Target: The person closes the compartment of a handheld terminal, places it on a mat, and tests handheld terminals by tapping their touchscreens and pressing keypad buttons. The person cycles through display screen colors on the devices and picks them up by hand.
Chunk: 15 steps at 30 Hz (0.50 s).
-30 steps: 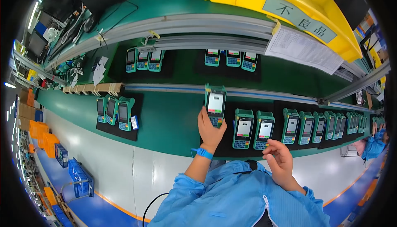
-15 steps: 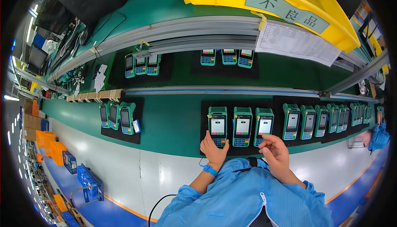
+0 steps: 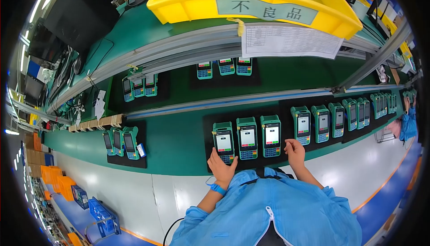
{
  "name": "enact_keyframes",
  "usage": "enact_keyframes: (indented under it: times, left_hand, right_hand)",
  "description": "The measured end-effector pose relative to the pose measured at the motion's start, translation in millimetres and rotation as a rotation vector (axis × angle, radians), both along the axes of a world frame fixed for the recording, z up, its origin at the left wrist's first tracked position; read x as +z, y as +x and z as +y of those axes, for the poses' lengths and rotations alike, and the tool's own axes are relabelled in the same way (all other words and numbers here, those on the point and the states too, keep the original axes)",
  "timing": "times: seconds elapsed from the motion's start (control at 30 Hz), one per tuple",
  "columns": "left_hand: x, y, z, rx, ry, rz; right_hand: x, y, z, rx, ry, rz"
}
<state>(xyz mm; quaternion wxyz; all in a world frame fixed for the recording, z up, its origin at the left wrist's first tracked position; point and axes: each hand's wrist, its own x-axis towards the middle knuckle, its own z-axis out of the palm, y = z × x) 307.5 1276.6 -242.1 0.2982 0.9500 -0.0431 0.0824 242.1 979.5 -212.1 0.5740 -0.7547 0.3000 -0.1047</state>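
Three green handheld payment terminals with lit white screens lie side by side on a black mat (image 3: 286,156) in front of me. At the lower end of the leftmost payment terminal (image 3: 224,139), my left hand (image 3: 221,170) has its fingers along the left edge and its thumb by the lower right corner. The middle payment terminal (image 3: 247,137) and the right payment terminal (image 3: 271,135) lie untouched. My right hand (image 3: 295,156) is raised right of that third terminal, its fingers loosely bent and apart, with nothing visible in them.
More terminals (image 3: 322,124) run along the bench to the right, where another person's blue sleeve (image 3: 408,125) shows. Three terminals (image 3: 130,142) lie on a left mat. Several stand on the back shelf under a metal rail (image 3: 179,58). A yellow bin (image 3: 188,8) sits above.
The view has shifted, so the bench and terminals sit further left. My right hand has moved off the third terminal's keypad to its right. My left hand stays at the leftmost terminal.
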Motion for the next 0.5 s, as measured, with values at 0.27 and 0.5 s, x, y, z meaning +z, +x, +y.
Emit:
enact_keyframes:
  times: [0.27, 0.5]
  left_hand:
    - [1, -4, 1, -0.022, -0.025, 0.054]
    - [32, -16, -21, -0.043, -0.039, -0.084]
  right_hand:
    - [-32, -7, -7, 0.039, -0.059, -0.071]
    - [-32, -38, -55, -0.115, -0.475, -0.195]
